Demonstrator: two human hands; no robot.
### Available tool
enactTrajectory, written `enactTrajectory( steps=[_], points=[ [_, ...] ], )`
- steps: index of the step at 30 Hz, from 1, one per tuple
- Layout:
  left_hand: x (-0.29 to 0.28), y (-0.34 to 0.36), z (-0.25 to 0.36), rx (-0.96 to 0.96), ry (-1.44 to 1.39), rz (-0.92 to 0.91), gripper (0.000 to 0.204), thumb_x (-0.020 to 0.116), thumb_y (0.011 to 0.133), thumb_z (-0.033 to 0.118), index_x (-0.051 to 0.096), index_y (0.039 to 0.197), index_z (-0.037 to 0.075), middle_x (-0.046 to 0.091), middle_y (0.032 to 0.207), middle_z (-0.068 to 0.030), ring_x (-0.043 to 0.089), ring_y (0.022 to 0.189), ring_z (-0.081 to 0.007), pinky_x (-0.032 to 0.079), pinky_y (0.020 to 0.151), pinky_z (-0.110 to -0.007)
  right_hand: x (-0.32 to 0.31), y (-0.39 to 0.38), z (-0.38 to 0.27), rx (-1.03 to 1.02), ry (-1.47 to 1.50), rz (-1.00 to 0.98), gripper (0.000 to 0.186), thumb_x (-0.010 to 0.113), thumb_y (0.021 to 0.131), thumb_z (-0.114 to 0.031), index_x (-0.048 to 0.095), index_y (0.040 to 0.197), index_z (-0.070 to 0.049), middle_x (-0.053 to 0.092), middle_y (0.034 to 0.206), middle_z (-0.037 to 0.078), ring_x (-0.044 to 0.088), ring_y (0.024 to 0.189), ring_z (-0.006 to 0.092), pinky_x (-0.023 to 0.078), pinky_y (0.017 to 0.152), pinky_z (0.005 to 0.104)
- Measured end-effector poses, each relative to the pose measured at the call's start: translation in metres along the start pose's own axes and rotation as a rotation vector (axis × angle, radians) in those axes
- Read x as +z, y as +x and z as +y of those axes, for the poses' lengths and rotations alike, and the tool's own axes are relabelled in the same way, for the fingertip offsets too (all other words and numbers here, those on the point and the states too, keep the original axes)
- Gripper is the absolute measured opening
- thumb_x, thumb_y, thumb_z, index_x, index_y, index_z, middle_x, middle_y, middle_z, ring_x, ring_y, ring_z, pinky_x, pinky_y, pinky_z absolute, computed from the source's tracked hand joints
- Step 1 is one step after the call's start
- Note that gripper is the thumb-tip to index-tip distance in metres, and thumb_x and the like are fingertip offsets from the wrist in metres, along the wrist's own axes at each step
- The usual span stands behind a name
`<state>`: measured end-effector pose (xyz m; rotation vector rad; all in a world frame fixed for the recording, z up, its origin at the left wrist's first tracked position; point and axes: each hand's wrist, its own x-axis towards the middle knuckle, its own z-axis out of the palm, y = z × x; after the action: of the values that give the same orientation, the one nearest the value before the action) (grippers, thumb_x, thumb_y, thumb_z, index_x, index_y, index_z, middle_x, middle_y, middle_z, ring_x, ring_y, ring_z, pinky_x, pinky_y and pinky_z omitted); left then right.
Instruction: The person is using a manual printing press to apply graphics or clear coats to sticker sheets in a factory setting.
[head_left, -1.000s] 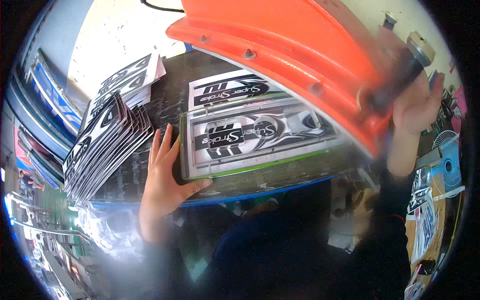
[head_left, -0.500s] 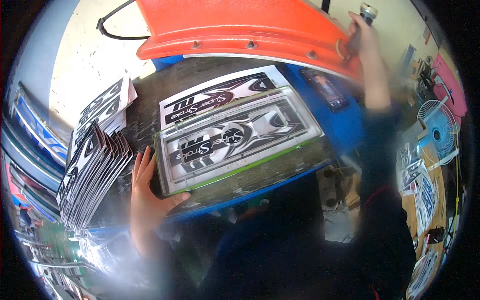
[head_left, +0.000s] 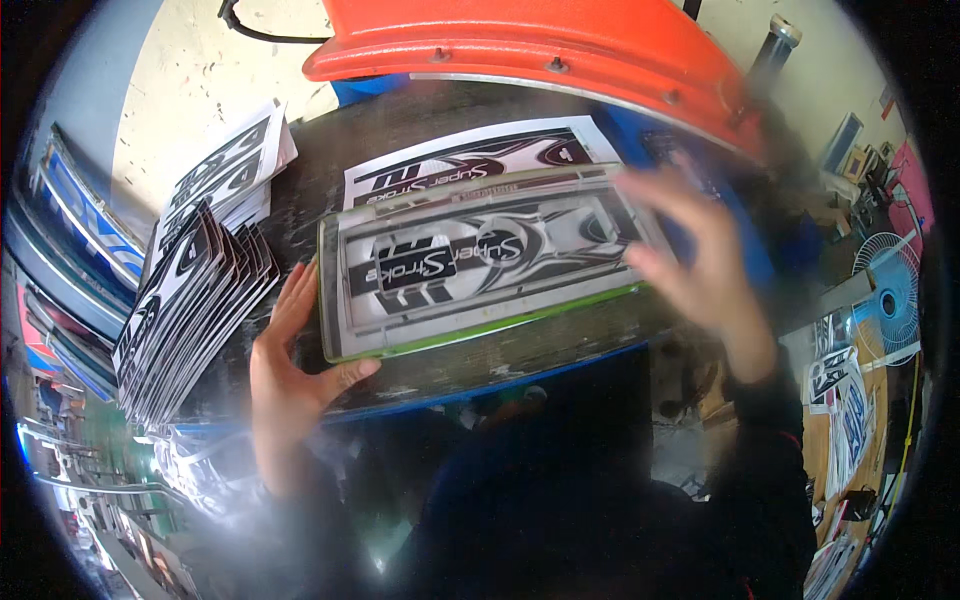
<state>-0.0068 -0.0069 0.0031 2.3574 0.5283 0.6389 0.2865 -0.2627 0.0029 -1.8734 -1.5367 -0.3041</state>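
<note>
A clear rectangular cutting die (head_left: pixel 480 330) with a green lower edge lies on a printed sheet (head_left: pixel 400 180) in black and white, whose far part shows beyond it. My left hand (head_left: pixel 285 365) is at the die's left end, fingers stretched along that edge and the thumb by its near corner. At the right end is my right hand (head_left: pixel 705 255), smeared by motion, with its thumb and fingers apart. Whether it touches the die cannot be made out. Both hands are open.
A large orange machine arm (head_left: pixel 530 45) spans the far side, with a dark upright handle (head_left: pixel 775 60) at its right. Stacked printed sheets (head_left: pixel 200 290) stand at the left of the dark worktop (head_left: pixel 480 375). A blue fan (head_left: pixel 888 300) is at far right.
My right hand has let go of the machine's handle and come down and nearer to the die's right end. My left hand stays by the left end. The whole view has shifted slightly.
</note>
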Motion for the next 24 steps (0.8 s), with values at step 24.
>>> enactTrajectory(
  steps=[24],
  points=[
    [0.012, 0.07, 0.012, 0.13, 0.277, -0.125, 0.044, 0.076, 0.077, 0.021, 0.061, 0.115, 0.004, 0.061, 0.11, -0.0126, 0.057, 0.101, -0.0214, 0.045, 0.085, -0.032, 0.021, 0.0, -0.003, 0.129, 0.675, 0.18, 0.061, 0.061, 0.083, -0.056, 0.057, 0.097, 0.004, 0.052, 0.089, 0.005, 0.049, 0.083, 0.0135, 0.037, 0.078, 0.0258]
  ],
)
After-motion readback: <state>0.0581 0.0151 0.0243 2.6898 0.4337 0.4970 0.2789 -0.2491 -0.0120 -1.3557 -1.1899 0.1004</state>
